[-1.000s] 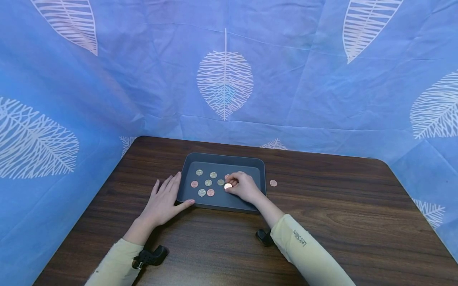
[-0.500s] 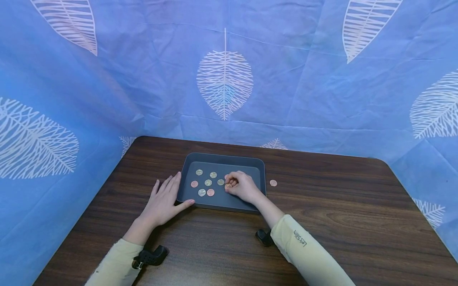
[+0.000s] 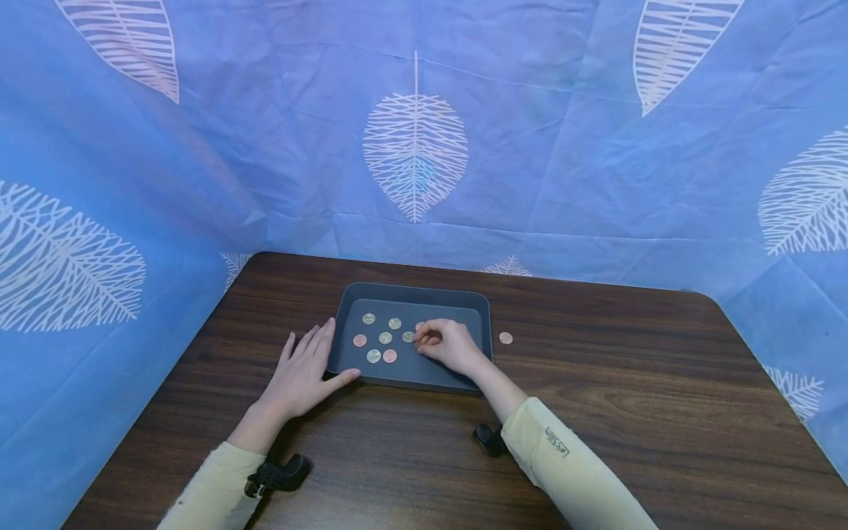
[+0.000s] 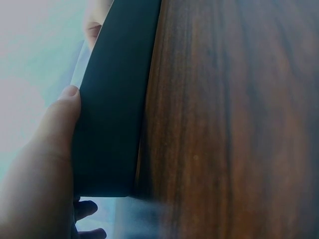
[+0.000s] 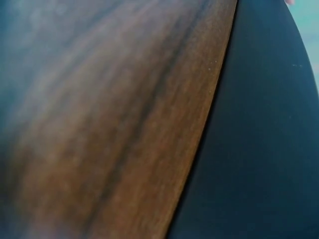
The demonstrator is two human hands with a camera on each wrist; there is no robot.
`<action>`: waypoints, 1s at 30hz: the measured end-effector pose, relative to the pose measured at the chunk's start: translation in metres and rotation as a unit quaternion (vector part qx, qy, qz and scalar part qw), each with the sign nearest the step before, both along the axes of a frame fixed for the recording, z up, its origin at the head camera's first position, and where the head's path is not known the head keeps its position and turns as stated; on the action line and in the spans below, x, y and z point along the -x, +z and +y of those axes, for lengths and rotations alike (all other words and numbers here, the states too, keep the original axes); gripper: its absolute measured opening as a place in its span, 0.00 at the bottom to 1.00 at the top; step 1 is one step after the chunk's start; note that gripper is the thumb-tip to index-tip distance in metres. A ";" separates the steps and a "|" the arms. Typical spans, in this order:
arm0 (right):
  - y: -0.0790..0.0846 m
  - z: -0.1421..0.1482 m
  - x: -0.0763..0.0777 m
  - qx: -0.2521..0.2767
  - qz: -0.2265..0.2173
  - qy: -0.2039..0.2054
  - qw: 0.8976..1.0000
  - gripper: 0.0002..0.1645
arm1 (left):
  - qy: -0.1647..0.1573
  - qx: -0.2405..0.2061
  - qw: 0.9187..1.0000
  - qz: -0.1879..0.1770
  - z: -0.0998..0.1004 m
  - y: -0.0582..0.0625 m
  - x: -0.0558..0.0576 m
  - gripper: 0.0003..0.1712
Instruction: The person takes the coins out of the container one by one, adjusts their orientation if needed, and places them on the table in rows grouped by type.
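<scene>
A dark grey rectangular tray [image 3: 417, 373] rests on the wooden table, with several silver-coloured coins [image 3: 385, 338] and copper-coloured coins [image 3: 389, 356] spread over its left half. My left hand [image 3: 301, 379] lies at the tray's left side, fingers straight along the edge and thumb at the front corner. In the left wrist view that thumb [image 4: 62, 114] touches the tray wall [image 4: 112, 109]. Over the tray's right half, my right hand [image 3: 453, 347] curls its fingers and thumb together in a pinch on a copper-coloured coin, now hidden by the fingertips. Another copper-coloured coin [image 3: 419, 326] peeks out behind the fingers.
One copper-coloured coin [image 3: 506, 338] lies on the table [image 3: 623, 383] just right of the tray. A blue cloth [image 3: 530, 162] with white leaf prints hangs behind and at both sides. The right wrist view shows mainly tabletop and tray wall [image 5: 249, 139].
The copper-coloured coin at my right fingertips showed its face earlier and is now out of sight. Those fingertips have shifted slightly. My left hand and the tray stay put.
</scene>
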State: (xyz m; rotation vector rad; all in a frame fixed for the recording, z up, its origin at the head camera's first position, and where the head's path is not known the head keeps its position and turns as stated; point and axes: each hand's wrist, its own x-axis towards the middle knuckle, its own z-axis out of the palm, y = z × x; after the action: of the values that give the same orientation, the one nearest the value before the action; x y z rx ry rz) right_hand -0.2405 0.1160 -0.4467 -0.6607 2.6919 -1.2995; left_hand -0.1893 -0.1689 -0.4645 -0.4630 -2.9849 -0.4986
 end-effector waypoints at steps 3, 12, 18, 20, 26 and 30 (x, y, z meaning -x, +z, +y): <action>0.003 -0.001 -0.002 0.007 -0.001 0.002 1.000 0.05 | 0.000 -0.001 1.000 -0.001 0.000 0.000 0.000 0.61; 0.012 0.005 -0.005 0.013 -0.001 0.006 1.000 0.08 | 0.000 -0.002 1.000 -0.002 0.000 0.000 0.000 0.62; 0.016 0.022 -0.007 0.017 -0.015 0.007 1.000 0.09 | 0.000 -0.002 1.000 -0.004 0.001 0.001 0.000 0.62; 0.018 0.029 -0.008 0.017 -0.014 0.004 1.000 0.09 | 0.000 -0.002 1.000 -0.004 0.001 0.001 0.000 0.62; 0.026 0.050 -0.008 0.028 -0.024 -0.022 0.999 0.10 | 0.001 -0.008 1.000 -0.006 0.001 0.000 -0.001 0.62; 0.028 0.064 -0.008 0.051 -0.035 -0.033 0.998 0.13 | 0.002 -0.008 1.000 -0.006 0.001 -0.001 -0.001 0.62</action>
State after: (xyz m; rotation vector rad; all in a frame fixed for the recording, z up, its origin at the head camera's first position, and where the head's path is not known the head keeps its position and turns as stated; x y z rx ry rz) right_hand -0.2322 0.1799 -0.4188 -0.5278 2.6270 -1.4553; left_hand -0.1887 -0.1682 -0.4653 -0.4556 -2.9897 -0.5275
